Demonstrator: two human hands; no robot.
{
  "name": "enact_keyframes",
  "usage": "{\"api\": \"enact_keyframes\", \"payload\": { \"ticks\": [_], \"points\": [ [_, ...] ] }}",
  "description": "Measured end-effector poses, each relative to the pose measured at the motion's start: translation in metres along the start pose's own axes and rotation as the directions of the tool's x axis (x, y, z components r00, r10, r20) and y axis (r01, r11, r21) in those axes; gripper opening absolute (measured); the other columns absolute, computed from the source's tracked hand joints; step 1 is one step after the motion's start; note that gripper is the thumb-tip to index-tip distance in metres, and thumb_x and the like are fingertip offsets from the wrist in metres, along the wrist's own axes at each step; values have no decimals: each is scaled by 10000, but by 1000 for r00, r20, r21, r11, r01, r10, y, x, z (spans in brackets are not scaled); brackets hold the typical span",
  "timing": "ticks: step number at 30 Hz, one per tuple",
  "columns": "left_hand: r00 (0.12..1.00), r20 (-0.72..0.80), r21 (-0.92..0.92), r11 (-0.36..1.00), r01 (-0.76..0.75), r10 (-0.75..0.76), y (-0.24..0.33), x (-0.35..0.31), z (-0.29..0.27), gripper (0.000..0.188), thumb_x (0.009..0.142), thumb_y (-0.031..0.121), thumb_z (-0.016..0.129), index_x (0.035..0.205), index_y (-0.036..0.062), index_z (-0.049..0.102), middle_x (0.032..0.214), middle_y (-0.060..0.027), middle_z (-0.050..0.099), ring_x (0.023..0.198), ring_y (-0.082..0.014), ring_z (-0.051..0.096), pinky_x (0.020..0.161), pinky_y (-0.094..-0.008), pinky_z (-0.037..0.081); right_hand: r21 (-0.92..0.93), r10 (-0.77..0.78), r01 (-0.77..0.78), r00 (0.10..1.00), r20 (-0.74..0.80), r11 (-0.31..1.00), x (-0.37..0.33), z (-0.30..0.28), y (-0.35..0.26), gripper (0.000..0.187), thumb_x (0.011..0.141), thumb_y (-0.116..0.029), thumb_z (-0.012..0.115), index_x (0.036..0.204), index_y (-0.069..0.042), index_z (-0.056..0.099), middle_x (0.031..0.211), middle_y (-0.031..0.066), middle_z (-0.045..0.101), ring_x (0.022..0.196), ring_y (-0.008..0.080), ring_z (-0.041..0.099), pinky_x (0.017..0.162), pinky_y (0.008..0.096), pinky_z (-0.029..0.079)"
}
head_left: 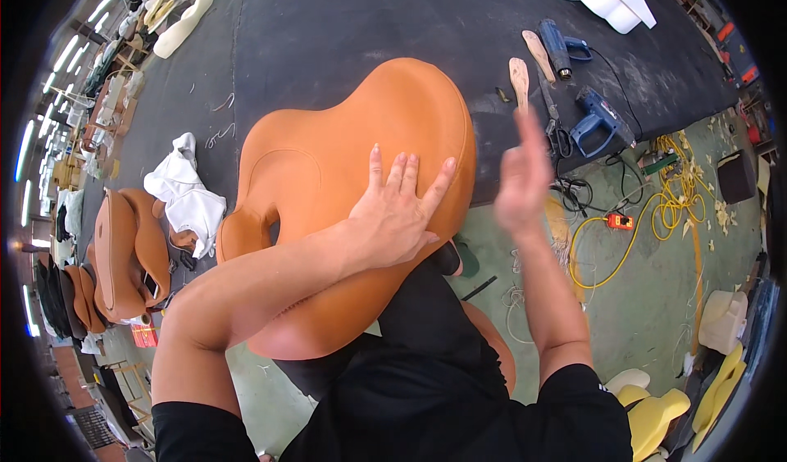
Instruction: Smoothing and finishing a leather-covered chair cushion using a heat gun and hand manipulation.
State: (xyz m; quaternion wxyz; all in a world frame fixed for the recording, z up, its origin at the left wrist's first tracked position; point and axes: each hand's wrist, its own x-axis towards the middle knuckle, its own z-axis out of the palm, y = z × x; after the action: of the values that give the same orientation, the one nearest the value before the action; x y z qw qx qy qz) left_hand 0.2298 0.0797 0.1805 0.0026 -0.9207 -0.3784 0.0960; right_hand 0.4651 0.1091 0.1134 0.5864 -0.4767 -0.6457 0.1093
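A large tan upholstered piece with a smooth, leather-like cover, shaped like a seat cushion or chair shell [361, 126], leans across my lap and the table edge. It has curved lobes, a seam along its right rim and a gap at its lower left. My left hand [393, 208] lies on its lower right face, fingers spread and pressing nothing but the cover. My right hand [525, 179] is raised to the right of the piece, apart from it. Motion blurs it, but its fingers look stretched out, in front of a wooden spatula [519, 81] on the table.
Two blue heat guns [602, 122], scissors [554, 130] and another wooden spatula [538, 54] lie on the dark table [328, 19]. White cloth [187, 183] and tan covered parts [123, 249] are at left. A yellow cord [594, 284] trails over the floor at right.
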Motion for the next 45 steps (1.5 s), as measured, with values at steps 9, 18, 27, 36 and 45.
{"api": "enact_keyframes", "payload": {
  "ticks": [9, 18, 27, 36, 45],
  "points": [
    [999, 33, 53, 999, -6, 4, 7, 0, -13, 1058, 1000, 496, 671, 1727, 4, 80, 1571, -437, 427, 1521, -594, 370, 1182, -829, 168, -139, 4, -60, 928, -374, 988, -90, 49, 23, 655, 1101, -315, 436, 1659, 17, 354, 1698, 243, 391, 1592, 405, 336, 1295, 487, 246],
    [994, 41, 12, 995, 102, -103, -6, -9, -6, 1048, 1004, 469, 670, 1719, -10, 71, 1611, -413, 393, 1577, -575, 269, 1195, -826, 160, -38, 117, -115, 992, 42, 993, -41, -4, -14, 523, 1107, -207, 521, 1529, 102, 518, 1577, 277, 549, 1498, 440, 489, 1262, 482, 348],
    [998, 52, -382, 924, -7, 29, -8, -13, -36, 653, 950, 350, 778, 1538, 151, 576, 1671, -299, 384, 1583, -534, 292, 1154, -884, 145, -413, 598, -436, 642, 480, 799, -205, 76, 70, 562, 1147, -388, 397, 1456, 31, 608, 1483, 340, 581, 1404, 475, 545, 1195, 488, 430],
    [609, -241, -947, 321, 23, -755, -69, -205, -18, 607, 1088, 340, 571, 1511, -96, 562, 1480, -229, 641, 1436, -299, 564, 1214, -422, 396, -166, 651, -632, 706, 280, 757, -190, -15, 13, 515, 1104, -300, 569, 1460, 73, 588, 1419, 300, 652, 1348, 413, 623, 1143, 447, 467],
    [642, -146, -938, 311, 151, -753, 38, -254, 21, 1153, 864, 773, 710, 1557, -116, 468, 1570, -296, 541, 1551, -394, 430, 1264, -511, 312, 289, 203, -407, 816, 542, 866, -153, 47, -165, 1067, 1085, -525, 542, 1641, 174, -42, 1708, 440, -124, 1615, 575, -102, 1310, 604, 12]
  ]
}}
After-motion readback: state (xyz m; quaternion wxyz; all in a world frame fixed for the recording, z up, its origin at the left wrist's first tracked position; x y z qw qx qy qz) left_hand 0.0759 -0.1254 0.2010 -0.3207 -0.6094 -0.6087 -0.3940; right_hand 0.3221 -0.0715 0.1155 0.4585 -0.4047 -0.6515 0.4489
